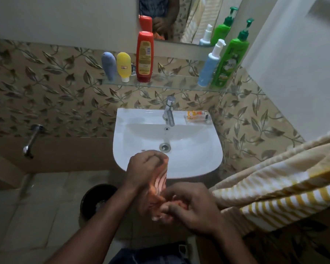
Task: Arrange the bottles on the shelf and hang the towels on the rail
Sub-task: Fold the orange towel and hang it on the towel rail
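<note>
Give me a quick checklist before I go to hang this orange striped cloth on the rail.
1. Both hands on the cloth: ok. Left hand grips the top of the orange striped cloth; right hand holds its lower end.
2. Cloth spread out for hanging: not ok, it is bunched.
3. Rail in sight: cannot tell; none shows in this view.
4. Yellow striped towel out of the way: not ok, it hangs close beside the right hand.
5. Bottles upright on the glass shelf: ok, all five stand.

Leaf-patterned tiled wall (pixel 65 103); white basin (pixel 198 149); grey floor (pixel 36 216), perhaps tiled.
</note>
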